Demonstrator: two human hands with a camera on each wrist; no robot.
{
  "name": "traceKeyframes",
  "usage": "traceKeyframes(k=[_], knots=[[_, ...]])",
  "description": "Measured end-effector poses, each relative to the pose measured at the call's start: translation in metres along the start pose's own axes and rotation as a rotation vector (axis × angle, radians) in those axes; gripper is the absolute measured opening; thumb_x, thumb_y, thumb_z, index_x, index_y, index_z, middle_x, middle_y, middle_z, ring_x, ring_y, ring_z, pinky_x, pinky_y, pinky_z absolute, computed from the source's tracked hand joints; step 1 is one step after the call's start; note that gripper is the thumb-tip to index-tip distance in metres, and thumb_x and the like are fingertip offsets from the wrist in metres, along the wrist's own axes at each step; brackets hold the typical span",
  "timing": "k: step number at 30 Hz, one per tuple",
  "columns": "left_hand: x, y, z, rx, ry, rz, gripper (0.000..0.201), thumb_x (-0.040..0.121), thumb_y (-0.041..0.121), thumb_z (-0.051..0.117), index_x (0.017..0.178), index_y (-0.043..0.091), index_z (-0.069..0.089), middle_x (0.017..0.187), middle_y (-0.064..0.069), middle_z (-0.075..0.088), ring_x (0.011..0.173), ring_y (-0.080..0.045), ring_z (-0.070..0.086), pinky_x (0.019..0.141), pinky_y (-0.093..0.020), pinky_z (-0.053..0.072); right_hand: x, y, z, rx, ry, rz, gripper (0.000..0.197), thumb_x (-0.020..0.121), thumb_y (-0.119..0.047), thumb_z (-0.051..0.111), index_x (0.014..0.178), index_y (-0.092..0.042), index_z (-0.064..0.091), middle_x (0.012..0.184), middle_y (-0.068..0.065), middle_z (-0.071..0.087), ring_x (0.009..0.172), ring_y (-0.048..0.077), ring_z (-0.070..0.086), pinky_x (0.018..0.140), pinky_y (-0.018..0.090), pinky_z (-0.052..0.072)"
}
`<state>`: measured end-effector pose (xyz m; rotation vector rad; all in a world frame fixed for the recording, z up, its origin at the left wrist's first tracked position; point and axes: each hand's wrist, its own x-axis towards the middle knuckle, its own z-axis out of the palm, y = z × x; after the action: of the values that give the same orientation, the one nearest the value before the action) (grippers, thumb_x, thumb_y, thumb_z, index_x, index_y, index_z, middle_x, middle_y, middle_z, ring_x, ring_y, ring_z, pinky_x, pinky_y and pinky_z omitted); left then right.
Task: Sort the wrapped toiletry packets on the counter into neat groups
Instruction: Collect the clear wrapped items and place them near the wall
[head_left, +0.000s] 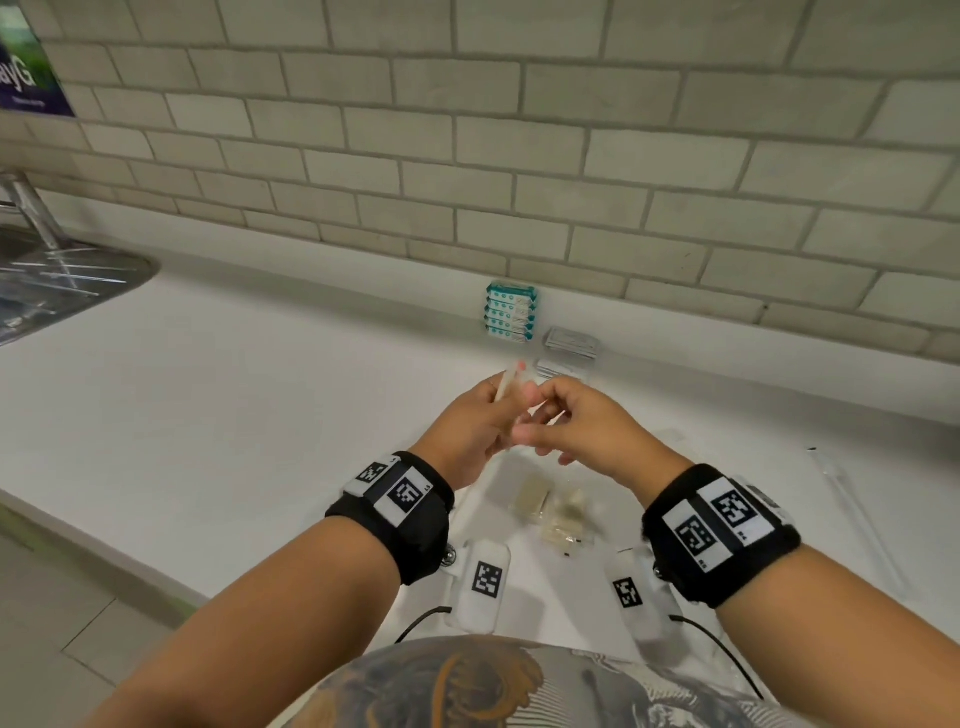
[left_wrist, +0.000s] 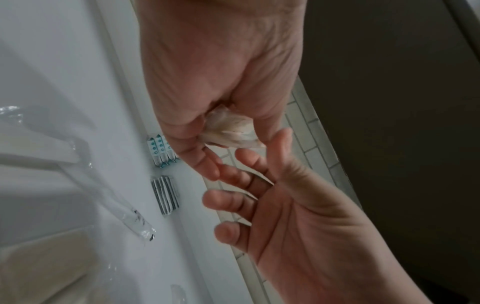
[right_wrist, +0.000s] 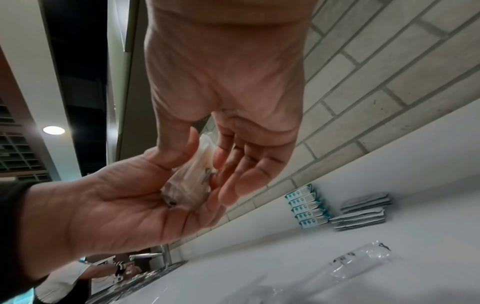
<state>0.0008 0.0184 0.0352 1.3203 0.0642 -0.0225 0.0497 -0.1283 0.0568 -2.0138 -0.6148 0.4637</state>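
Observation:
Above the counter my left hand (head_left: 496, 410) grips a long clear-wrapped packet (head_left: 508, 384), seen close up as a crinkled wrapper (right_wrist: 191, 183) lying in its palm. My right hand (head_left: 540, 415) meets it from the right with relaxed, spread fingers (left_wrist: 233, 197), its thumb beside the wrapper (left_wrist: 231, 129). Against the wall stands a stack of teal-and-white packets (head_left: 510, 310), with two stacks of grey packets (head_left: 570, 343) to its right. Loose beige wrapped packets (head_left: 532, 496) lie on the counter under my hands.
Another long clear-wrapped item (head_left: 852, 514) lies on the white counter (head_left: 260, 389) to the right. A steel sink (head_left: 62, 280) sits at the far left. The counter's front edge runs diagonally at lower left. The tiled wall is right behind the stacks.

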Motion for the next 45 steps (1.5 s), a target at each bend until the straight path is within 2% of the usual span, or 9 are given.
traceKeyframes(k=[4, 10, 17, 23, 29, 31, 37, 41, 45], knots=[[-0.001, -0.003, 0.003, -0.035, 0.0, 0.001, 0.031, 0.091, 0.044, 0.051, 0.109, 0.021, 0.062, 0.104, -0.006, 0.07, 0.096, -0.022, 0.067, 0.093, -0.041, 0.053, 0.002, 0.004, 0.005, -0.092, 0.084, -0.021, 0.021, 0.079, -0.02, 0.075, 0.092, -0.022, 0.058, 0.083, 0.0, 0.069, 0.072, 0.015, 0.068, 0.063, 0.034, 0.055], [-0.001, -0.002, -0.004, -0.03, 0.073, 0.007, 0.026, 0.097, 0.004, 0.049, 0.122, 0.007, 0.056, 0.105, -0.013, 0.063, 0.092, -0.025, 0.064, 0.08, -0.034, 0.055, 0.002, 0.01, -0.006, 0.156, 0.15, 0.048, 0.012, 0.088, -0.007, 0.066, 0.079, -0.009, 0.06, 0.072, 0.011, 0.066, 0.061, 0.024, 0.067, 0.058, 0.033, 0.055], [-0.002, -0.004, -0.002, -0.012, 0.075, 0.013, 0.029, 0.094, 0.0, 0.053, 0.123, 0.004, 0.056, 0.1, -0.013, 0.065, 0.085, -0.025, 0.066, 0.076, -0.036, 0.056, 0.001, 0.007, -0.01, 0.003, 0.091, 0.041, 0.015, 0.089, -0.009, 0.064, 0.075, -0.013, 0.059, 0.071, 0.005, 0.066, 0.063, 0.019, 0.065, 0.062, 0.032, 0.052], [-0.002, -0.004, -0.006, 0.182, 0.081, -0.003, 0.026, 0.088, 0.004, 0.063, 0.114, 0.006, 0.063, 0.108, -0.019, 0.066, 0.098, -0.028, 0.064, 0.094, -0.051, 0.05, 0.006, 0.0, -0.019, -0.097, 0.124, -0.011, 0.007, 0.084, -0.017, 0.071, 0.08, -0.019, 0.065, 0.072, -0.003, 0.065, 0.066, 0.013, 0.064, 0.064, 0.03, 0.048], [0.002, -0.008, -0.014, 0.099, 0.137, -0.089, 0.037, 0.09, 0.018, 0.066, 0.12, 0.003, 0.051, 0.116, -0.014, 0.065, 0.098, -0.024, 0.066, 0.087, -0.038, 0.055, 0.013, 0.004, -0.035, -0.376, 0.241, 0.028, 0.016, 0.079, -0.011, 0.069, 0.067, -0.02, 0.067, 0.072, -0.002, 0.066, 0.068, 0.017, 0.059, 0.064, 0.029, 0.048], [0.002, -0.01, -0.017, -0.035, 0.158, -0.134, 0.026, 0.094, 0.017, 0.06, 0.115, 0.006, 0.049, 0.116, -0.016, 0.064, 0.098, -0.029, 0.064, 0.089, -0.041, 0.054, 0.015, 0.012, -0.041, -0.264, 0.23, 0.115, 0.018, 0.077, -0.007, 0.069, 0.062, -0.017, 0.065, 0.071, 0.001, 0.064, 0.069, 0.02, 0.057, 0.068, 0.031, 0.046], [0.005, -0.018, -0.027, -0.21, 0.175, -0.219, 0.024, 0.095, 0.014, 0.051, 0.119, 0.009, 0.053, 0.115, -0.013, 0.066, 0.104, -0.03, 0.064, 0.089, -0.044, 0.051, 0.017, 0.049, -0.022, -0.288, 0.018, 0.41, 0.008, 0.085, -0.012, 0.064, 0.088, -0.006, 0.069, 0.077, 0.004, 0.064, 0.062, 0.012, 0.055, 0.058, 0.021, 0.045], [0.01, -0.021, -0.028, -0.055, 0.272, -0.223, 0.018, 0.092, 0.014, 0.058, 0.11, 0.013, 0.056, 0.1, -0.005, 0.056, 0.081, -0.017, 0.056, 0.07, -0.028, 0.047, 0.019, 0.066, -0.013, -0.548, 0.063, 0.331, 0.033, 0.087, -0.027, 0.065, 0.118, -0.016, 0.063, 0.116, 0.003, 0.062, 0.098, 0.018, 0.059, 0.081, 0.026, 0.044], [0.011, -0.019, -0.027, -0.005, 0.191, -0.178, 0.006, 0.094, 0.007, 0.057, 0.099, 0.01, 0.058, 0.088, -0.004, 0.06, 0.071, -0.014, 0.058, 0.072, -0.027, 0.048, 0.017, 0.037, -0.013, -0.162, 0.142, 0.133, 0.018, 0.089, -0.03, 0.065, 0.103, -0.02, 0.068, 0.097, 0.001, 0.068, 0.076, 0.013, 0.061, 0.064, 0.019, 0.044]])
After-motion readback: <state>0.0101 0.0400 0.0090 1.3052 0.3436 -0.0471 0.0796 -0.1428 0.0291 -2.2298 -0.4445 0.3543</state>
